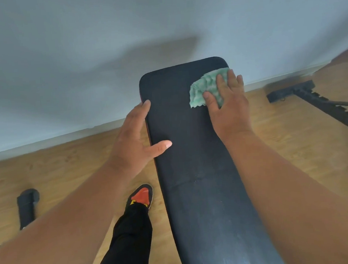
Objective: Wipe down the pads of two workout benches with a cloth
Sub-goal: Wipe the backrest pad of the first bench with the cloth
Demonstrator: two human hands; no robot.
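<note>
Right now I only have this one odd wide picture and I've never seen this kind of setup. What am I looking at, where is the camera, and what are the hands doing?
There is no machine here: a person wears one wide-angle camera on the head, looking forward and down, so the straight lines bend.

The long black shape is a bench pad, running away towards a grey wall.

The right hand presses a green cloth flat on the pad's far right corner, fingers straight.

The left hand rests against the pad's left edge, thumb on top, holding nothing.

Below are a black trouser leg and an orange shoe on a wood floor. Dark metal frame parts lie at right.
</note>
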